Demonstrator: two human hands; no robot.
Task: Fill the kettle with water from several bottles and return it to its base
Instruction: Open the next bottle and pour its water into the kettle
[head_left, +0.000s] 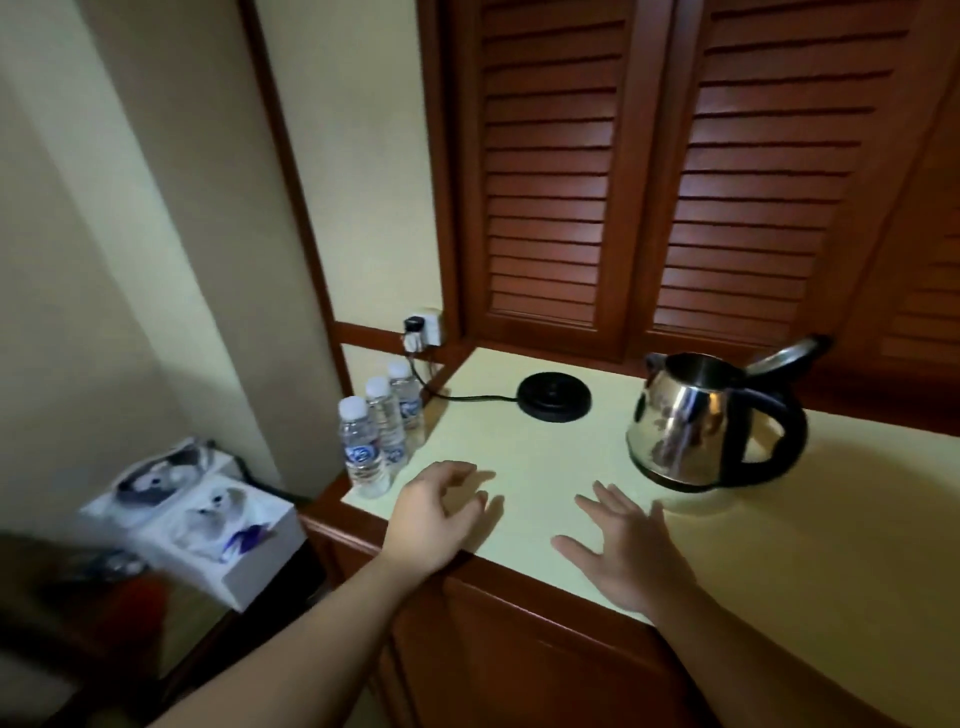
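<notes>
A steel kettle (696, 415) with a black handle stands on the pale countertop (810, 525), its lid tipped open. It is off its round black base (555, 396), which lies to the left with a cord running to the wall socket. Three capped water bottles (382, 423) stand in a row at the counter's left edge. My left hand (434, 514) hovers over the counter's front edge, just right of the nearest bottle, fingers loosely curled and holding nothing. With fingers spread, my right hand (618, 545) lies low over the counter in front of the kettle.
A wall socket with a plug (423, 330) sits behind the bottles. Dark louvred wooden doors (675, 171) rise at the back of the counter. Below left, a white tissue box (208, 514) rests on a lower surface.
</notes>
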